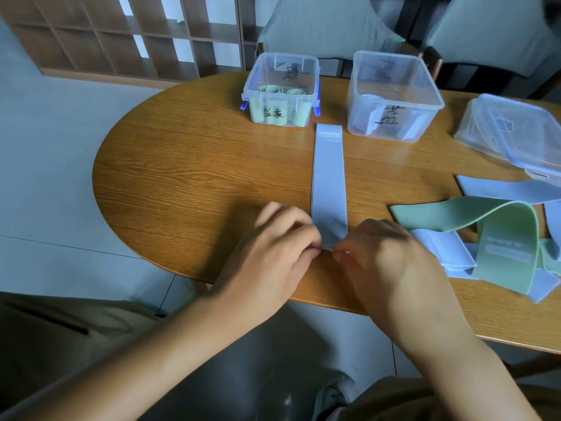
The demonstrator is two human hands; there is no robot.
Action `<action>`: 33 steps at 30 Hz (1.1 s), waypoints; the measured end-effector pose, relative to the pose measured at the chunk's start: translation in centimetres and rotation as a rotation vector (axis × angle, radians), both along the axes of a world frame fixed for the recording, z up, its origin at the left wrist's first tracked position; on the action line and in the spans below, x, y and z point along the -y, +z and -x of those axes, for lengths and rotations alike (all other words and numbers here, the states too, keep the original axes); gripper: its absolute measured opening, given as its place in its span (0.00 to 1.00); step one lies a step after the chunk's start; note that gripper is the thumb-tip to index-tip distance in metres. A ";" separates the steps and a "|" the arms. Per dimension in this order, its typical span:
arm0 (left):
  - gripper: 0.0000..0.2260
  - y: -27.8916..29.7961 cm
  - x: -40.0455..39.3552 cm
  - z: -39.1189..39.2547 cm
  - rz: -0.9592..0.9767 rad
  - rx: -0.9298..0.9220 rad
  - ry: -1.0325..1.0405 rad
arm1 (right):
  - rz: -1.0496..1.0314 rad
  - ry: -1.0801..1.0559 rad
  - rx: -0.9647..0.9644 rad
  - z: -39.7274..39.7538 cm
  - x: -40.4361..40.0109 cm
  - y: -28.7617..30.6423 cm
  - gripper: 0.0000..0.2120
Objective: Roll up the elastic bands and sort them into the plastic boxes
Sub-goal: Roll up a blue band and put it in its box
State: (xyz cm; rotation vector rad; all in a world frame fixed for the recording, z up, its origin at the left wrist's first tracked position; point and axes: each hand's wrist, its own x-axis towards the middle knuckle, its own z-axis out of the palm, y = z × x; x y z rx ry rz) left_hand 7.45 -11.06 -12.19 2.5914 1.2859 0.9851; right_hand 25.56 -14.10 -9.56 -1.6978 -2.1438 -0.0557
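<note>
Blue band (329,177) flat on desk (188,165), stretched lengthwise toward two boxes. Left hand (273,247) and right hand (385,256) pinch its near end. Left box (280,89) holds green rolls; right box (394,95) blue ones. Loose bands (498,238) heaped right.

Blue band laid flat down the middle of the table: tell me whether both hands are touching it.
Touching. The head view shows the left hand and right hand each pinching a near corner of the blue band.
</note>
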 end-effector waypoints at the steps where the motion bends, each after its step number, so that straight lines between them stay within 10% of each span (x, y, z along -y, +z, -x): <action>1: 0.03 0.1 -0.1 0.1 0.031 0.023 0.021 | 0.044 0.010 -0.067 -0.3 -0.2 -0.1 0.05; 33: 0.10 -0.4 -3.5 -4.1 0.106 -0.092 0.365 | 0.059 -0.253 -0.286 2.2 -4.6 -2.9 0.17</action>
